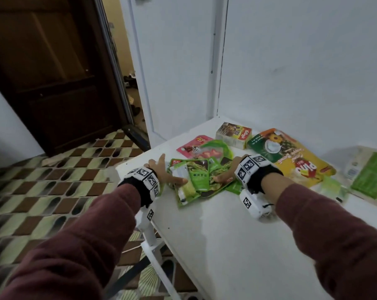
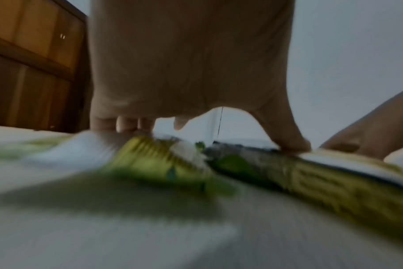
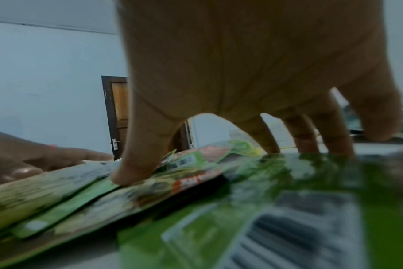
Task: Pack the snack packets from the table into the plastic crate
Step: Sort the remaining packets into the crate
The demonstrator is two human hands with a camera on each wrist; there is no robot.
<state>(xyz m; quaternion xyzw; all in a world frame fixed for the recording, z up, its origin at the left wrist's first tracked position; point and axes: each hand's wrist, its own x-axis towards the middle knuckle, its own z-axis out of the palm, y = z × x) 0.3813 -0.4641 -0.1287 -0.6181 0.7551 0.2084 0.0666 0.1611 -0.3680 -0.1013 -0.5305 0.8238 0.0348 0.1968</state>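
Head view: gathering step; both hands flank the pile of green snack packets [image 1: 194, 180] near the counter [image 1: 215, 234] left edge; plastic crate not in view. Left hand [image 1: 161, 172] spread, thumb [image 2: 290, 138] pressing a packet; right hand [image 1: 226, 175] spread, fingertips [image 3: 131, 174] resting on the pile; neither grip closed on anything. Next move, likely: squeeze pile together, lift as a stack; slippery packets may fan out.

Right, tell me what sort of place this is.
Probably a room in a home: a dark wooden door stands open, the floor has patterned brown and green tiles, and a white table stands against plain white walls.
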